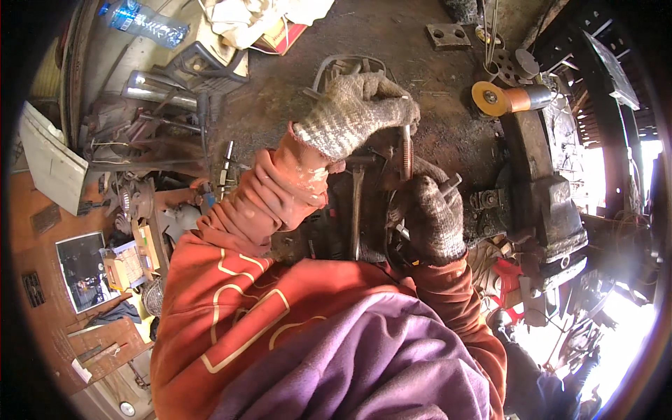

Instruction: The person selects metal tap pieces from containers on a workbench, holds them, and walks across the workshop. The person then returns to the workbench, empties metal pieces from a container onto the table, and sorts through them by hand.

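Both my hands wear dirty knitted gloves. My left hand (364,108) is closed around the upper end of a metal rod with a threaded, rust-brown lower part (407,161), which points down toward my right hand. My right hand (439,220) is closed just below it, with a short grey metal bar (451,184) sticking out past the fingers; the rest of that piece is hidden. Between my forearms stands a hammer-like tool with a metal handle (357,210). Behind my left hand lies a curved metal frame (329,66).
An angle grinder (525,98) with an orange disc lies on the right, near a heavy dark vise (556,224). A metal block with two holes (449,36) sits at the back. At the far left are a plastic bottle (150,26), a shiny metal tube (157,89) and assorted scrap.
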`<state>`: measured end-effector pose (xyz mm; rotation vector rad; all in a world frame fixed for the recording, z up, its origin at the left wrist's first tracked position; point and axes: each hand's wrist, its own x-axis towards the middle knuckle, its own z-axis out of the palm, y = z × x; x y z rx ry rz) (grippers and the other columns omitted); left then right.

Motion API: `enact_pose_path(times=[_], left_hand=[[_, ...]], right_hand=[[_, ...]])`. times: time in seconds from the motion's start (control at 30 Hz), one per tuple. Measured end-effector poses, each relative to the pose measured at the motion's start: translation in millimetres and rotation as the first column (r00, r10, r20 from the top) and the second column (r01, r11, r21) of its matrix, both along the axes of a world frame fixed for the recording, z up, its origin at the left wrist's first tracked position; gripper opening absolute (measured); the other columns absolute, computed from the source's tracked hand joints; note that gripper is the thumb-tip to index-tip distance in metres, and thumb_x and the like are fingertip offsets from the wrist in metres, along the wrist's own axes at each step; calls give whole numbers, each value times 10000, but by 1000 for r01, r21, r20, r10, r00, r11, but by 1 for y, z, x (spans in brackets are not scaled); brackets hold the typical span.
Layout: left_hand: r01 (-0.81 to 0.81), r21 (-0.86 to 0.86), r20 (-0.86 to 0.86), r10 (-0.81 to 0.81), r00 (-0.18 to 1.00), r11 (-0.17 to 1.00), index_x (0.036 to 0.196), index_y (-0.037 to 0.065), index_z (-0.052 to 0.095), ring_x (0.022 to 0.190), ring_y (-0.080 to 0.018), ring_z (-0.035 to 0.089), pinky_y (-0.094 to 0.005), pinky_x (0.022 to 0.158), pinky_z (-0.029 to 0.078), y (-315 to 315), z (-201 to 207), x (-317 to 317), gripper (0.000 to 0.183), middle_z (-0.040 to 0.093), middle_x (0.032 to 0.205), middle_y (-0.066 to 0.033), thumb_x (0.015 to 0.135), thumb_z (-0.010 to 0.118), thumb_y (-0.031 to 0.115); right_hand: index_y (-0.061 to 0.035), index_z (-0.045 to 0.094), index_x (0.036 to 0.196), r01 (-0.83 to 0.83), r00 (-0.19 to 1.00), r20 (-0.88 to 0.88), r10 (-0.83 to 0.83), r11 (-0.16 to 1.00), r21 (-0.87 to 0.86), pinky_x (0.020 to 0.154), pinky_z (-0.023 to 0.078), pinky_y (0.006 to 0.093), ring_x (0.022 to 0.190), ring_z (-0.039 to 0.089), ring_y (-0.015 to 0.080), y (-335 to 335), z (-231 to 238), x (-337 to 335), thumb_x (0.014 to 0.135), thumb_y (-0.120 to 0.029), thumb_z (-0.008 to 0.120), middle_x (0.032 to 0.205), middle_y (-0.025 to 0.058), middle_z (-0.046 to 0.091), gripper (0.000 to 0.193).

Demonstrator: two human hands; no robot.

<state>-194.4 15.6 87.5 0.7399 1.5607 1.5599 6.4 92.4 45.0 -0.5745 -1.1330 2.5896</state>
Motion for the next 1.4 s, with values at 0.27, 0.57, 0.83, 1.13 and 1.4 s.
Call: enact_pose_path(times=[0.27, 0.57, 0.83, 1.13, 1.4], left_hand=[[13, -19, 11, -13, 1000, 1000, 970, -14, 706, 820, -159, 712, -281, 750, 564, -2, -9, 7, 200, 752, 917, -95, 872, 787, 140], [-153, -315, -476, -16, 879, 937, 1063, 44, 699, 887, -174, 681, -307, 798, 560, -51, -11, -62, 231, 728, 1007, -76, 858, 763, 128], [-257, -567, -694, -286, 661, 782, 1187, 53, 679, 1038, -310, 655, -401, 908, 511, -72, -66, -131, 409, 670, 1136, -165, 886, 732, 325], [-160, -528, -676, -298, 674, 834, 1289, 150, 634, 1030, -304, 649, -396, 901, 514, -31, -73, -145, 382, 660, 1158, -142, 908, 662, 164], [-128, -519, -432, -131, 892, 845, 1236, 64, 660, 1172, -220, 595, -351, 1009, 482, -45, -93, -162, 413, 653, 1262, -96, 829, 718, 30]], right_hand=[[41, 651, 1199, 13, 999, 40, -12, 1000, -8, 653, 529, 263, 743, 651, 125, -3, -2, -1, 909, -241, 705, 910, 63, 710, 408], [8, 681, 1009, -182, 960, 214, 180, 983, -11, 538, 479, 271, 614, 611, 122, 9, -35, 36, 870, -356, 748, 756, 35, 675, 396], [4, 650, 1029, -190, 946, 212, 247, 948, -255, 546, 542, 311, 624, 666, 202, 18, -37, 26, 853, -374, 780, 788, 93, 687, 437], [35, 636, 996, -209, 949, 141, 281, 899, -385, 567, 553, 323, 631, 670, 212, 27, -45, 20, 842, -335, 786, 775, 124, 687, 427], [47, 613, 1065, -279, 939, 81, 335, 875, -395, 544, 541, 330, 613, 655, 208, 33, -54, 25, 825, -372, 810, 790, 122, 689, 521]])
